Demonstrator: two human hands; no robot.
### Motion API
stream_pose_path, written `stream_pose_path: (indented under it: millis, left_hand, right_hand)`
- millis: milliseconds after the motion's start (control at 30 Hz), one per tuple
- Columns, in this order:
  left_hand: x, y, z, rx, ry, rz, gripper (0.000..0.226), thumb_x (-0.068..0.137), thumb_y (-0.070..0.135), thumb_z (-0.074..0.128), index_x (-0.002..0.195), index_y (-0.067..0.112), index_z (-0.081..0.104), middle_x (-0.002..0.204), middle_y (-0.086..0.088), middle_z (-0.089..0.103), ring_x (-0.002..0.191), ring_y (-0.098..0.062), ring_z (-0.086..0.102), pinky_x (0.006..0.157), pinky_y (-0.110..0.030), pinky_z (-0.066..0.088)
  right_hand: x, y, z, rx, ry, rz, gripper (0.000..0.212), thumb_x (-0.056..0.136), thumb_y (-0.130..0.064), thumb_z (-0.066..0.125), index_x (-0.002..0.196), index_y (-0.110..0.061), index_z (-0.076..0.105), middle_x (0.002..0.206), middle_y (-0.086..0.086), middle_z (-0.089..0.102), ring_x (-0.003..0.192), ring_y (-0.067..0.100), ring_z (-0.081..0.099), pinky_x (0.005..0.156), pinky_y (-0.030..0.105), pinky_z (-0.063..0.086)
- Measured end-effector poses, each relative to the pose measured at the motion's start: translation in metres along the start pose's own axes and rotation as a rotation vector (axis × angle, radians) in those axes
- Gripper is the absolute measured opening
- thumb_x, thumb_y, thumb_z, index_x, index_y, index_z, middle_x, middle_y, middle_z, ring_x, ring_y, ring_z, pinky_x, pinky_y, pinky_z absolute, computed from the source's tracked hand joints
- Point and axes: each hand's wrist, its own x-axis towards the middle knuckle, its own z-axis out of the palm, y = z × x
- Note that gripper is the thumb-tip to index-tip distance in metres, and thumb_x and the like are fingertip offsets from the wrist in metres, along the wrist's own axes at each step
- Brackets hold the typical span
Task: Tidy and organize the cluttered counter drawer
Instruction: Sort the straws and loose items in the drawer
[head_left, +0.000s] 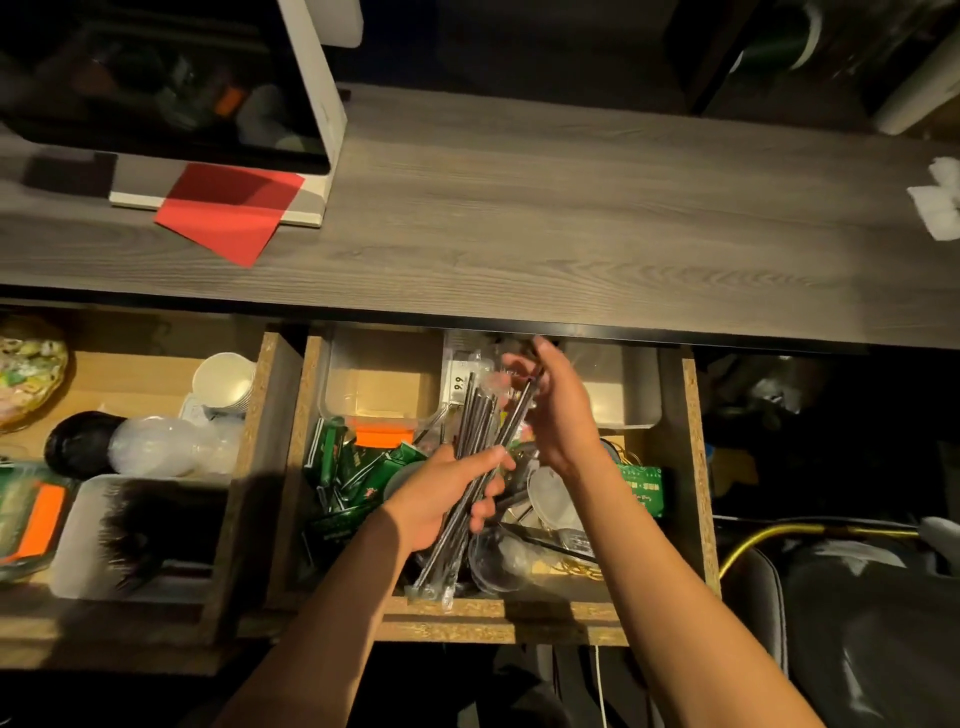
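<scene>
White price tag (459, 385): "9.9"

Two open drawers sat side by side below the worktop (519, 208). In the right drawer (696, 467), an open container (382, 379) stood at the back left and a bin (623, 395) at the back right, with packets (353, 467) in front of the container. A bundle of wrapped straws (467, 467) ran front to back through the middle. The left drawer (260, 467) held stacked cups (223, 382) at the back and a bin of utensils (140, 540) in front.

Green packets (353, 467) and clear lids (550, 499) crowd the drawer (696, 467); rear bins (384, 379) lie open.
</scene>
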Motion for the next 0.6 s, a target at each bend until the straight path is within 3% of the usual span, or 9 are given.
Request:
stream_pose_path:
  millis: [67, 133, 233, 300, 400, 500, 600]
  left_hand:
    - [-0.008, 0.002, -0.007, 0.066, -0.068, -0.003, 0.026, 0.097, 0.029, 0.057, 0.106, 0.005, 0.056, 0.065, -0.001, 0.051, 0.048, -0.014, 0.042, 0.043, -0.025, 0.040]
    - [-0.015, 0.006, -0.010, 0.116, -0.110, 0.004, 0.021, 0.098, 0.027, 0.056, 0.102, 0.006, 0.055, 0.064, -0.002, 0.051, 0.047, -0.014, 0.044, 0.048, -0.029, 0.047]
    - [-0.019, 0.012, -0.015, 0.129, -0.122, 0.018, 0.012, 0.097, 0.017, 0.059, 0.102, 0.010, 0.052, 0.060, -0.005, 0.052, 0.046, -0.016, 0.048, 0.051, -0.032, 0.053]
    - [-0.019, 0.014, -0.018, 0.116, -0.084, 0.041, 0.013, 0.095, 0.014, 0.063, 0.102, 0.010, 0.053, 0.059, -0.005, 0.054, 0.046, -0.018, 0.050, 0.051, -0.032, 0.053]
    - [-0.016, 0.016, -0.028, 0.156, -0.028, 0.140, 0.014, 0.092, 0.014, 0.066, 0.102, 0.008, 0.058, 0.069, -0.004, 0.063, 0.047, -0.018, 0.051, 0.049, -0.031, 0.051]
    - [-0.018, 0.019, -0.031, 0.096, 0.078, 0.200, 0.031, 0.093, 0.018, 0.066, 0.112, -0.003, 0.055, 0.063, 0.000, 0.058, 0.043, -0.015, 0.044, 0.042, -0.027, 0.044]
    - [-0.017, 0.030, -0.041, -0.149, 0.328, 0.307, 0.043, 0.085, 0.028, 0.072, 0.111, 0.001, 0.051, 0.058, 0.001, 0.054, 0.040, -0.014, 0.040, 0.041, -0.026, 0.041]
  right_hand:
    - [0.008, -0.015, 0.001, -0.021, -0.001, -0.154, 0.032, 0.091, -0.040, 0.060, 0.121, -0.030, 0.059, 0.116, 0.006, 0.066, 0.096, 0.019, 0.062, 0.078, 0.032, 0.051]
    - [0.013, -0.023, 0.010, -0.231, -0.129, -0.175, 0.035, 0.090, -0.042, 0.054, 0.120, -0.026, 0.064, 0.124, 0.007, 0.067, 0.108, 0.022, 0.064, 0.084, 0.033, 0.052]
    - [0.011, -0.017, 0.027, -0.562, -0.334, -0.127, 0.041, 0.101, -0.042, 0.041, 0.114, -0.014, 0.069, 0.109, 0.008, 0.074, 0.100, 0.025, 0.070, 0.091, 0.036, 0.054]
    - [0.009, -0.010, 0.035, -0.609, -0.361, -0.137, 0.045, 0.103, -0.041, 0.039, 0.106, -0.012, 0.073, 0.098, 0.009, 0.076, 0.089, 0.022, 0.071, 0.087, 0.035, 0.054]
    - [0.009, -0.003, 0.045, -0.603, -0.385, -0.138, 0.043, 0.099, -0.043, 0.040, 0.103, -0.014, 0.072, 0.092, 0.008, 0.075, 0.082, 0.018, 0.069, 0.079, 0.032, 0.055]
    - [0.012, -0.002, 0.052, -0.575, -0.330, -0.156, 0.040, 0.101, -0.047, 0.038, 0.123, -0.024, 0.063, 0.111, 0.000, 0.072, 0.105, 0.014, 0.066, 0.093, 0.035, 0.052]
    - [0.008, 0.000, 0.056, -0.151, -0.128, -0.038, 0.043, 0.104, -0.046, 0.036, 0.135, -0.021, 0.051, 0.116, 0.001, 0.068, 0.116, 0.023, 0.061, 0.092, 0.039, 0.051]
